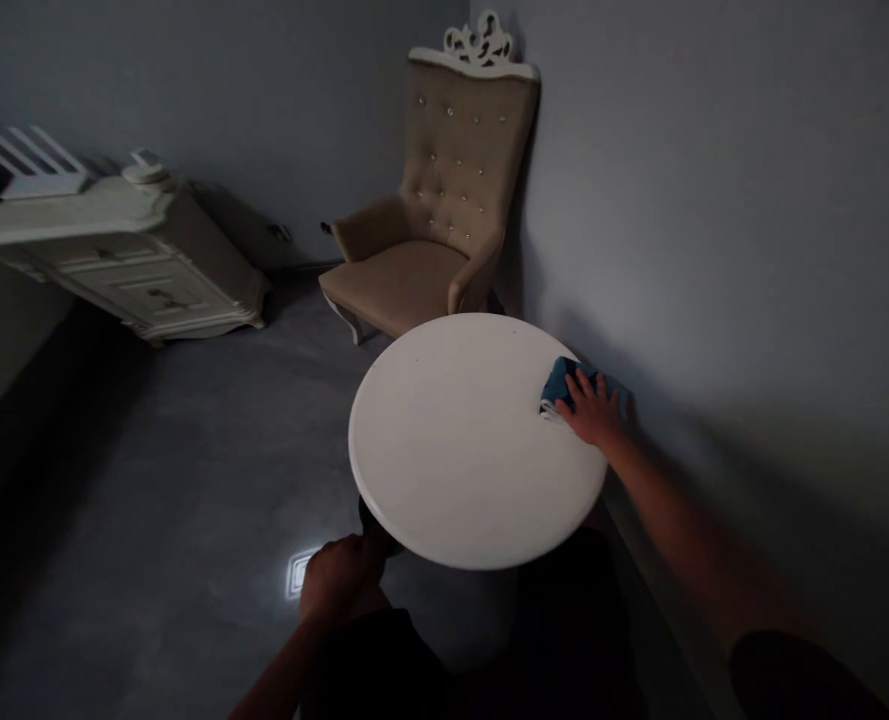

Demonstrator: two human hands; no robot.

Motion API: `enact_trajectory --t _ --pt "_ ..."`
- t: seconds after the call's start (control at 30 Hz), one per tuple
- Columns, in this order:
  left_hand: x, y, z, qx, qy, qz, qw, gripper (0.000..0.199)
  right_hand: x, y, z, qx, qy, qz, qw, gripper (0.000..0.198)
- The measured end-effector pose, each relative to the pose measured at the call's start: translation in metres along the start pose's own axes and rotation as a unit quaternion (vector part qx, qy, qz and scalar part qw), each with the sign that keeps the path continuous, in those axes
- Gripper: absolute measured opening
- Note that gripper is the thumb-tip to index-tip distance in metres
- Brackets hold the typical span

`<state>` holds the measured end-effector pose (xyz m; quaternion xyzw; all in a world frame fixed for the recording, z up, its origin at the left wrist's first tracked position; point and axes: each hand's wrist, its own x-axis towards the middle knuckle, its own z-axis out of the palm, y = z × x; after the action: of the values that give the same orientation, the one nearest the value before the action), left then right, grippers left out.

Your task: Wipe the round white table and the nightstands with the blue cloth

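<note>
A folded blue cloth with a pale lower edge lies on the right side of a round white table. My right hand rests over it, fingers spread across its top and holding it against the tabletop near the wall. Below the table's front left rim is my left hand, with its fingers closed. A dark object shows just beyond that hand, partly under the table edge; its kind and whether I grip it are too dark to make out.
A tan tufted armchair with a carved white crest stands behind the table. At the left, a white cabinet carries a white router and a small round white item. The grey wall runs close along the table's right side.
</note>
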<state>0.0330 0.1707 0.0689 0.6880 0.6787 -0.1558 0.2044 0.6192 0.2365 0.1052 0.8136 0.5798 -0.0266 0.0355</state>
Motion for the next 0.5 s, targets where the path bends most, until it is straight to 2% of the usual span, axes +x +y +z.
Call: enact_trajectory --t 0.13,0.23,0.37,0.5 --pt "0.008 -0.009 -0.003 -0.051 -0.027 -0.017 0.998 0.064 0.086 -0.016 -0.015 0.003 -0.001 0.02 1.0 0.091" --pt "0.013 -0.016 -0.002 -0.091 -0.02 -0.028 0.995 0.067 0.146 -0.052 -0.024 0.017 0.005 0.024 1.0 0.091" --pt "0.016 -0.029 0.0 -0.141 -0.01 -0.032 0.989 0.061 0.209 -0.126 -0.034 0.039 0.027 0.005 0.999 0.088" --pt "0.018 -0.038 -0.002 -0.161 -0.002 -0.059 0.985 0.054 0.241 -0.224 -0.037 0.059 0.022 -0.05 0.997 0.088"
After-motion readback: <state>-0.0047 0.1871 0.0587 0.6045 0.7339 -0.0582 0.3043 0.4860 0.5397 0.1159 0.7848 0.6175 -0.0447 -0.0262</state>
